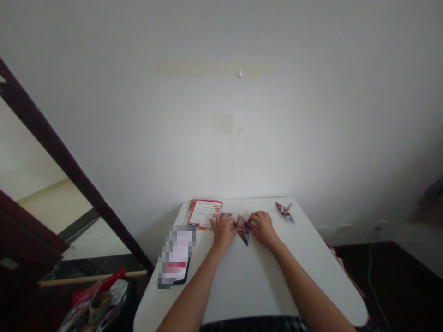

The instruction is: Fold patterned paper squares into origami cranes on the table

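Observation:
A piece of folded colourful paper (243, 229), narrowing to a point towards me, is between my two hands on the white table (242, 276). My left hand (224, 229) pinches its left side, with thumb and fingertips close together. On the opposite side, the fingers of my right hand (261, 226) are curled and pinch the paper's right edge. Fingers partly hide its sides. To the right lies a folded paper crane (285, 212) in a similar multicoloured print. A stack of printed sheets (206, 213) with red borders lies just beyond my left hand.
A phone (187, 272), its screen blurred out, lies at the table's left edge. Behind the table rises a pale wall (242, 157). A bin (100, 304) with rubbish and a wooden stick (93, 278) are on the left, near a dark door frame (72, 161).

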Tool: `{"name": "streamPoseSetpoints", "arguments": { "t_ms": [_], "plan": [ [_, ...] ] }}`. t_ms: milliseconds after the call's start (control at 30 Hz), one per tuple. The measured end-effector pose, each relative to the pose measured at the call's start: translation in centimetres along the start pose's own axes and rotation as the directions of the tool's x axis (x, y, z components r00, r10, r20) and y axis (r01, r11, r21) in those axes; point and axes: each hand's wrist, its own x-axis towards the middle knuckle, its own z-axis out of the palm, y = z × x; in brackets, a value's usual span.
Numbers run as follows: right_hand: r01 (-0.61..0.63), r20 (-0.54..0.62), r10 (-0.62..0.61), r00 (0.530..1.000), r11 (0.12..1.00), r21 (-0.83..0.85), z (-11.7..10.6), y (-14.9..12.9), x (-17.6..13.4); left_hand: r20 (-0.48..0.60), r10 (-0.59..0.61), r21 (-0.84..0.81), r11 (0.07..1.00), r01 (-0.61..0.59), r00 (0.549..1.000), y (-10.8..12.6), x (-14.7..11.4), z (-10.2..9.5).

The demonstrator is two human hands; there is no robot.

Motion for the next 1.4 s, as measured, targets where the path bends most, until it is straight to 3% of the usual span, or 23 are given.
{"name": "streamPoseSetpoints", "arguments": {
  "t_ms": [700, 1400],
  "plan": [
    [-0.023, 0.042, 0.022, 0.999, 1.0, 0.021, -0.37, -0.2, -0.18, 0.016, -0.054, -0.076, 0.996, 0.055, 0.998, -0.49, 0.54, -0.19],
    [-0.034, 0.103, 0.037, 0.994, 0.999, -0.029, -0.91, -0.79, -0.3, 0.061, 0.01, -0.011, 1.0, -0.01, 0.998, -0.61, 0.47, 0.01]
  ]
}}
